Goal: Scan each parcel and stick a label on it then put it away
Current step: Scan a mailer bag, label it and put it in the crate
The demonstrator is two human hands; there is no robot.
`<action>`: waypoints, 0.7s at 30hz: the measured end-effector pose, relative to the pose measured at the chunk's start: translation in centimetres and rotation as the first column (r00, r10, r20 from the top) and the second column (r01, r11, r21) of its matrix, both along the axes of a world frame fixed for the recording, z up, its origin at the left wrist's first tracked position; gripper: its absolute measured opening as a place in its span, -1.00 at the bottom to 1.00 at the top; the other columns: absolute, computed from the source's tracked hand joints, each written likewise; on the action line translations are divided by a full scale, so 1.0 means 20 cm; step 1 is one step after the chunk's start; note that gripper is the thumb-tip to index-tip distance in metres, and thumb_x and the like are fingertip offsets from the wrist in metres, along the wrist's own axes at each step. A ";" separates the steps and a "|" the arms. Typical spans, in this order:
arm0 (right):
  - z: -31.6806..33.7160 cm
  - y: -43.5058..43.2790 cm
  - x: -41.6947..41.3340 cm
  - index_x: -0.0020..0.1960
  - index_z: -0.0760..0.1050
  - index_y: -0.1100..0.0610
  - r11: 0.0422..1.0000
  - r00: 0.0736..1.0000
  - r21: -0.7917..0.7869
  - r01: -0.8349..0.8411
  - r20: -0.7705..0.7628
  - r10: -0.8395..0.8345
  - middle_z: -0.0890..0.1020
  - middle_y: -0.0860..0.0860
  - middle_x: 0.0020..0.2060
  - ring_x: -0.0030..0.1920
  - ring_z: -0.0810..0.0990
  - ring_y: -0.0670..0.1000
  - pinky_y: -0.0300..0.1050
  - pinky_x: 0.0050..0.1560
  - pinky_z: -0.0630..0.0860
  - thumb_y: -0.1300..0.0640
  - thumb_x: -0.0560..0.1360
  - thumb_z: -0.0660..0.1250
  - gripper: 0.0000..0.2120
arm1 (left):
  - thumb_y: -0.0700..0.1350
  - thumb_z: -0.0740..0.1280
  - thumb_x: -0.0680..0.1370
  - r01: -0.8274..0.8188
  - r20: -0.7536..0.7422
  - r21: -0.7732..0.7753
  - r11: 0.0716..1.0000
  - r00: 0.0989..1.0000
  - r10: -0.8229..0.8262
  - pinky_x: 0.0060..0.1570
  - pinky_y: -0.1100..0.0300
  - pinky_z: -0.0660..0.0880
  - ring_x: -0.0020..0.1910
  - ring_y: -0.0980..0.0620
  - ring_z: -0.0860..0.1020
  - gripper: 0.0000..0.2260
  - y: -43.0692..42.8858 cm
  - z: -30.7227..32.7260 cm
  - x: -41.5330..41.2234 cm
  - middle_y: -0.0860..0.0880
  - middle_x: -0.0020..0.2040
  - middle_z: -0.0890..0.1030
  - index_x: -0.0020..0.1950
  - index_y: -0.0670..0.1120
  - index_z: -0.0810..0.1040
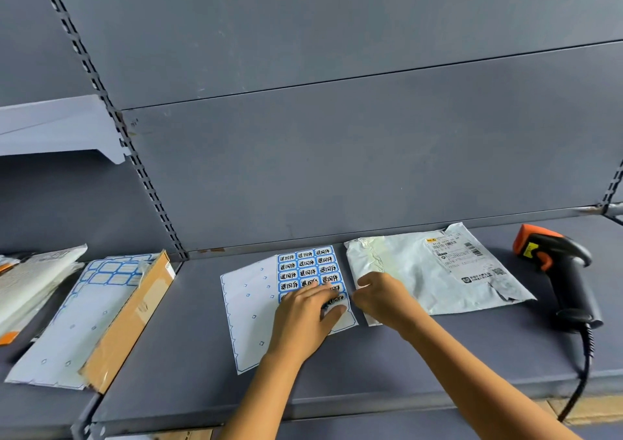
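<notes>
Grey metal shelf (188,338) has open room along its front edge, with one label sheet (249,304) mid-shelf under the flat, straight-fingered left hand (303,318), the right hand (381,299) curled at the sheet's right edge (can't tell if it's pinching), one parcel (421,277) just beside that, and one scanner (559,271) far right.

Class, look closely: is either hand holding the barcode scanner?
No: the scanner lies alone on the shelf beyond the parcel, while the left hand and right hand are at the label sheet.
</notes>
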State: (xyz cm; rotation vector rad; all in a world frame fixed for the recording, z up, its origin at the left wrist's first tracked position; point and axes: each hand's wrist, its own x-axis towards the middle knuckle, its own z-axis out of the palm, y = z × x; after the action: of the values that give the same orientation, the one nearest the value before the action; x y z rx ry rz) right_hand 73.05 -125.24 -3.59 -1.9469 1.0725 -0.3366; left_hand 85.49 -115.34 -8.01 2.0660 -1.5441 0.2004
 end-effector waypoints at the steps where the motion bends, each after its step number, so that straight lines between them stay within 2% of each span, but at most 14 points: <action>1: 0.00 -0.01 0.01 -0.04 0.53 0.32 1.000 1.000 0.025 0.002 0.005 -0.002 0.54 0.19 -0.24 -0.24 0.41 0.11 -0.17 -0.24 0.33 0.22 0.45 0.27 -0.82 | 0.13 0.32 0.50 0.012 0.004 -0.020 1.000 1.000 -0.012 0.15 0.25 0.43 0.18 0.13 0.54 -0.69 0.00 0.00 0.00 0.11 0.19 0.61 0.16 0.02 0.62; 2: -0.01 -0.01 0.02 -0.07 0.54 0.32 0.999 1.000 0.043 0.005 0.009 -0.005 0.55 0.22 -0.25 -0.24 0.41 0.10 -0.16 -0.23 0.33 0.21 0.44 0.29 -0.83 | 0.12 0.32 0.50 0.022 -0.003 -0.037 0.999 1.000 -0.022 0.13 0.25 0.44 0.17 0.12 0.55 -0.70 0.00 0.00 0.00 0.10 0.17 0.62 0.15 0.01 0.63; 3: -0.01 -0.02 0.03 -0.20 0.53 0.28 0.998 1.000 0.055 0.009 0.009 -0.010 0.51 0.20 -0.32 -0.28 0.37 0.10 -0.15 -0.25 0.32 0.21 0.42 0.30 -0.88 | 0.12 0.32 0.50 0.029 -0.019 -0.045 0.999 0.999 -0.029 0.13 0.27 0.44 0.18 0.12 0.55 -0.69 0.01 0.00 0.00 0.10 0.17 0.62 0.15 0.01 0.62; 5: -0.01 -0.03 0.05 -0.45 0.36 0.14 0.993 0.998 0.120 0.017 0.059 -0.024 0.40 0.12 -0.43 -0.34 0.30 0.10 -0.10 -0.27 0.29 0.26 0.37 0.29 -0.75 | 0.17 0.27 0.48 0.030 -0.065 -0.034 0.999 0.997 -0.032 0.12 0.32 0.40 0.19 0.14 0.53 -0.62 0.01 0.01 -0.01 0.12 0.17 0.61 0.21 0.03 0.59; 6: -0.01 -0.03 0.05 -0.47 0.31 0.10 0.983 0.994 0.185 0.014 0.101 -0.034 0.37 0.11 -0.44 -0.36 0.29 0.09 -0.08 -0.27 0.27 0.29 0.37 0.29 -0.71 | 0.20 0.25 0.47 0.025 -0.091 -0.031 0.999 0.995 -0.028 0.11 0.35 0.38 0.19 0.15 0.52 -0.58 0.01 0.01 -0.01 0.13 0.18 0.60 0.24 0.04 0.56; 10: -0.01 -0.04 0.07 -0.27 0.45 0.18 0.928 0.957 0.370 -0.050 0.283 -0.061 0.42 0.14 -0.34 -0.30 0.35 0.07 -0.10 -0.25 0.32 0.35 0.43 0.33 -0.85 | 0.27 0.18 0.44 0.002 -0.117 -0.046 0.999 0.993 -0.007 0.14 0.29 0.38 0.18 0.11 0.48 -0.49 0.01 0.02 -0.01 0.12 0.21 0.56 0.28 0.03 0.50; 13: -0.04 -0.02 0.08 -0.11 0.44 0.19 0.890 0.893 0.454 -0.037 0.415 -0.174 0.55 0.11 -0.28 -0.32 0.47 0.02 -0.17 -0.27 0.45 0.37 0.44 0.36 -0.86 | 0.18 0.29 0.43 -0.045 -0.176 -0.133 0.990 0.984 0.021 0.10 0.23 0.45 0.10 0.12 0.51 -0.60 0.00 0.02 -0.01 0.12 0.11 0.59 0.16 0.00 0.56; 15: -0.07 -0.02 0.08 -0.10 0.41 0.18 0.892 0.867 0.449 -0.060 0.466 -0.176 0.57 0.08 -0.26 -0.32 0.49 -0.01 -0.19 -0.27 0.46 0.39 0.45 0.35 -0.82 | 0.10 0.36 0.40 -0.111 -0.242 -0.233 0.966 0.969 0.053 0.03 0.22 0.46 0.01 0.16 0.50 -0.72 0.00 0.03 -0.01 0.13 0.02 0.61 0.05 0.01 0.59; 17: -0.09 -0.03 0.07 -0.12 0.38 0.16 0.900 0.849 0.424 -0.100 0.508 -0.145 0.56 0.06 -0.27 -0.32 0.49 -0.02 -0.18 -0.26 0.44 0.40 0.47 0.34 -0.80 | 0.10 0.37 0.38 -0.157 -0.254 -0.306 0.939 0.964 0.078 -0.01 0.24 0.44 -0.04 0.20 0.48 -0.76 0.00 0.03 -0.01 0.15 -0.04 0.61 -0.03 0.02 0.60; 19: -0.09 -0.04 0.04 -0.12 0.37 0.16 0.907 0.835 0.396 -0.144 0.541 -0.103 0.57 0.05 -0.26 -0.31 0.52 -0.05 -0.18 -0.23 0.45 0.39 0.47 0.34 -0.80 | 0.17 0.31 0.38 -0.150 -0.241 -0.299 0.942 0.967 0.078 -0.01 0.21 0.47 -0.04 0.19 0.49 -0.70 -0.02 0.04 -0.02 0.16 -0.05 0.61 -0.04 0.02 0.61; 21: -0.09 -0.05 0.02 -0.12 0.35 0.17 0.905 0.821 0.388 -0.174 0.564 -0.084 0.59 0.04 -0.27 -0.34 0.55 -0.09 -0.26 -0.27 0.49 0.39 0.48 0.33 -0.80 | 0.21 0.27 0.38 -0.131 -0.231 -0.267 0.955 0.971 0.069 0.00 0.15 0.50 -0.04 0.16 0.52 -0.65 -0.02 0.04 -0.03 0.15 -0.05 0.60 -0.02 0.02 0.63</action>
State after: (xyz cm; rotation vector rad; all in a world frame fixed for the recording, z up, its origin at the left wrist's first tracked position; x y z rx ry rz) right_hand 73.52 -126.18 -5.42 -1.3410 0.6267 -0.5673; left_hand 84.96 -115.78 -7.17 1.8730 -1.2039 0.2085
